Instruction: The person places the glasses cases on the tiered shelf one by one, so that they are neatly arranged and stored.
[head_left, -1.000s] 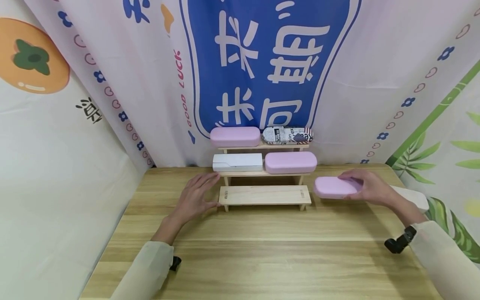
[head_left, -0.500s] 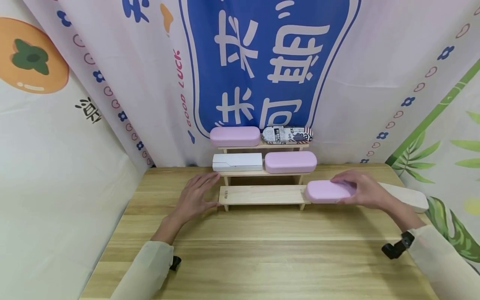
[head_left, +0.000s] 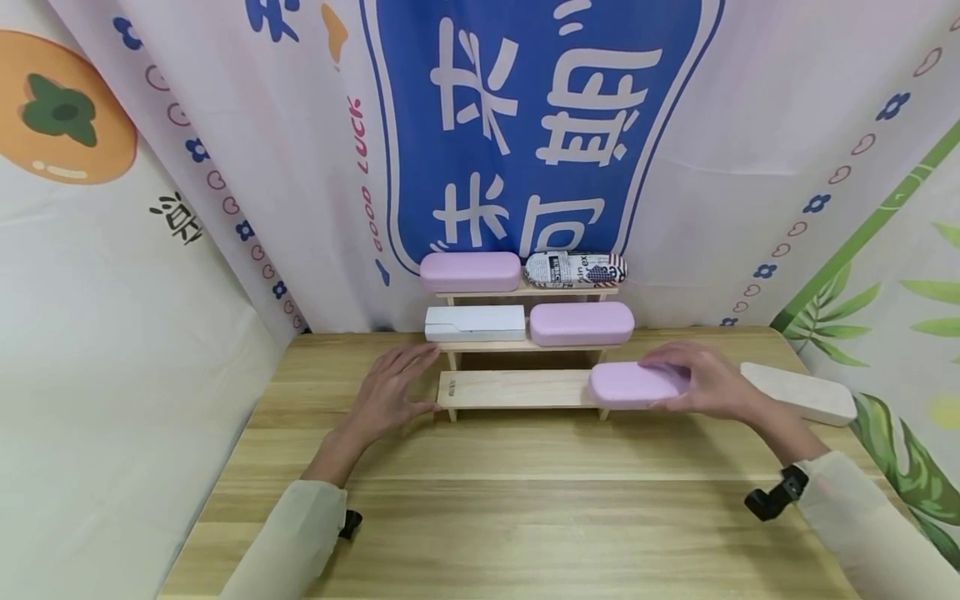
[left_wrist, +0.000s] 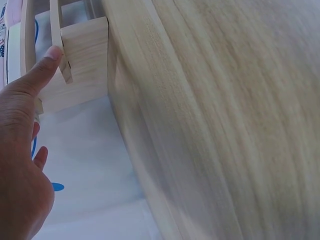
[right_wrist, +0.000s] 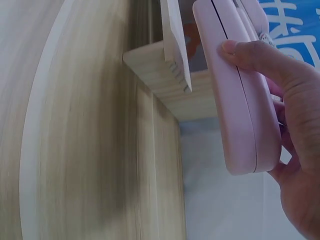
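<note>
My right hand (head_left: 708,379) grips a pink glasses case (head_left: 628,385) from its right side, thumb on the near face. The case is over the right end of the lowest shelf (head_left: 517,390) of a three-step wooden stand; in the right wrist view a gap shows between case (right_wrist: 240,100) and shelf board. My left hand (head_left: 392,387) rests at the stand's left side, its thumb touching the lowest shelf's end and its fingers extended by the middle step. A white glasses case (head_left: 475,323) and a pink one (head_left: 581,323) sit on the middle step.
On the top step are another pink case (head_left: 470,272) and a newsprint-patterned case (head_left: 575,270). A whitish oblong case (head_left: 798,393) lies on the wooden table (head_left: 525,517) at the right. A printed curtain (head_left: 750,167) hangs behind.
My right hand has carried the pink glasses case leftward, from beside the stand to over the right end of the lowest shelf. My left hand has stayed in place.
</note>
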